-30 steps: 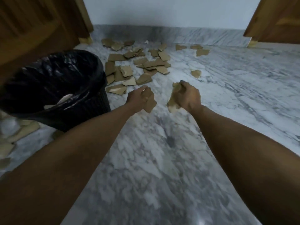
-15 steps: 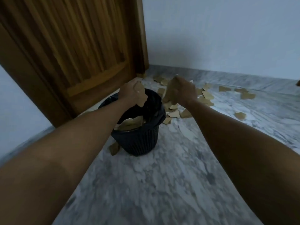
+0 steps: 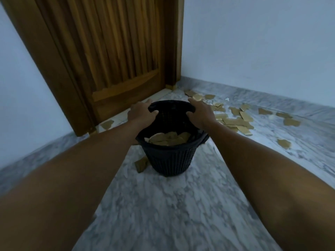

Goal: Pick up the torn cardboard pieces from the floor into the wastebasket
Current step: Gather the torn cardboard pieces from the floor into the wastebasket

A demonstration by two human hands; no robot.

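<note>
A black woven wastebasket (image 3: 168, 160) with a black liner stands on the marble floor in the middle of the view, with brown cardboard pieces (image 3: 168, 139) inside. My left hand (image 3: 140, 113) grips the far left of its rim, thumb hooked over the edge. My right hand (image 3: 200, 113) grips the far right of the rim the same way. Several torn cardboard pieces (image 3: 235, 120) lie scattered on the floor to the right and behind the basket. One piece (image 3: 141, 163) lies at the basket's left foot, another (image 3: 107, 124) by the door.
A wooden door (image 3: 112, 57) stands close behind the basket on the left. White walls meet in the corner behind. Grey-veined marble floor (image 3: 172, 214) stretches toward me between my forearms.
Both hands held cardboard pieces above the basket before. Now those pieces are gone from my hands, more cardboard lies in the basket, and both hands grip the rim.
</note>
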